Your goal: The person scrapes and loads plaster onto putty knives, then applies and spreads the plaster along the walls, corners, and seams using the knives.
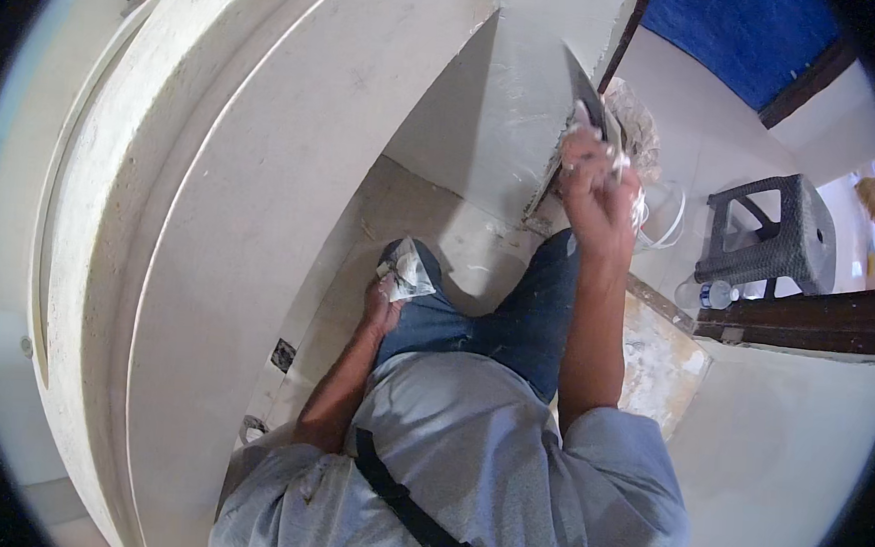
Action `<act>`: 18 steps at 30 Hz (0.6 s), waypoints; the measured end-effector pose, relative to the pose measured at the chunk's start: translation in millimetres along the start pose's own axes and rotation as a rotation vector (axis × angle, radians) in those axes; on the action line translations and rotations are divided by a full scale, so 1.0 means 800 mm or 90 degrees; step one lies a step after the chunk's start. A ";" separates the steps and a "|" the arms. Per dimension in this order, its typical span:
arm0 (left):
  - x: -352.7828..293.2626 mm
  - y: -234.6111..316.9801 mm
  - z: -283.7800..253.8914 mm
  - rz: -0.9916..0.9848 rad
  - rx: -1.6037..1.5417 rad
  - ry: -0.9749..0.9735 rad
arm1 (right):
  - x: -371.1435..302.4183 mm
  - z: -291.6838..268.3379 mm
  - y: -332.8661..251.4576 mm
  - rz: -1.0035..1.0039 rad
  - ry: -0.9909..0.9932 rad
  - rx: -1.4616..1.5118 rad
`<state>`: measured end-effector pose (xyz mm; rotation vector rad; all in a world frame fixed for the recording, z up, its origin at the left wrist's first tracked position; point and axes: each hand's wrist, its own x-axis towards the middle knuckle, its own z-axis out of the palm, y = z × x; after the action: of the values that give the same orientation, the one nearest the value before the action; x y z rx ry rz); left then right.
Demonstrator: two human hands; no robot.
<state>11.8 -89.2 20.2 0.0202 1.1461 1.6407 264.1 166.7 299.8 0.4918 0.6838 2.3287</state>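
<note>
My right hand [600,183], raised in front of me and whitened with plaster, is closed round a putty knife [581,82]. The blade points up and away, beside the narrow plastered wall face [539,89]; whether it touches the wall I cannot tell. Low by my left knee, my left hand [384,300] grips a flat, plaster-smeared scraper [413,274] whose handle is hidden in the fingers. Whitish paste with grey smudges covers its face.
A curved, cream-coloured panel [274,163] rises on my left. To the right are a dark woven-pattern stool [811,231], a plastic bottle [707,294], a crumpled plastic bag [635,125] and a white cable [673,228]. A plaster-stained board [657,362] lies beside my right leg.
</note>
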 end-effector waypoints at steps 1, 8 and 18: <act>0.000 0.000 0.000 0.008 -0.018 -0.034 | -0.012 -0.016 -0.002 -0.046 0.024 -0.125; -0.001 0.001 0.002 -0.012 -0.016 -0.023 | -0.020 -0.247 -0.091 -0.191 0.367 -0.616; 0.000 -0.002 -0.005 -0.024 0.007 0.003 | 0.038 -0.217 -0.111 -0.213 0.237 -0.520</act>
<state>10.9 -91.7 17.0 0.0020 1.1534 1.6018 197.7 185.5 114.6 -0.4015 -0.0718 2.1474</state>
